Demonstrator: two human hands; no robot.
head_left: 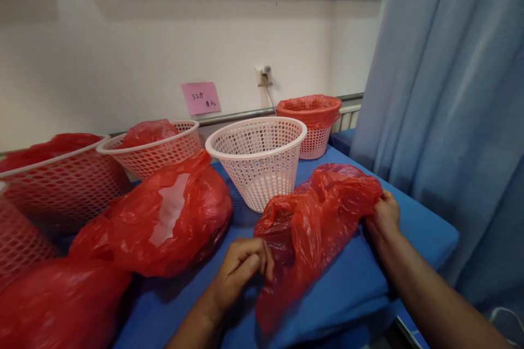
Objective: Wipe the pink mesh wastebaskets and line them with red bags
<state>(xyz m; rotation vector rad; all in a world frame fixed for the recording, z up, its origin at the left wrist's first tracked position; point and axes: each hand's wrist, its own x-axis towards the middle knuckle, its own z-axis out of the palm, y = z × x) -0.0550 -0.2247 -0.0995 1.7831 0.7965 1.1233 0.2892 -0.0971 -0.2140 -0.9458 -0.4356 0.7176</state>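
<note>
The bag (315, 218), red, thin and crumpled, lies slantwise between the two hands on the blue table (421, 223), in front of the pink basket (262, 174) and a little to its right. The right hand (385, 215) holds the bag's far right end; its fingers are closed on the plastic and partly covered by it. The left hand (241, 270) is at the near left edge, palm turned inward, with its fingers curled in and close together. They meet the plastic there, though the fingertips are dim against the red, so I cannot tell whether they pinch it. Between the hands the bag bunches into folds, and a loose flap hangs down toward the near side.

The pink basket stands upright, its round rim tilted slightly into view. Behind it to the right is the lined basket (314, 142), with red plastic folded over its rim. To the left, a bulging red bundle (208, 212) with a pale patch rests on the table, and a second bundle (61, 300) fills the near left corner. Beyond them stand a low basket (164, 158) and a wide basket (73, 185), both with red plastic inside. A pink note (200, 98) and a socket (263, 76) are on the wall (143, 49); a blue curtain (442, 92) hangs at the right.
</note>
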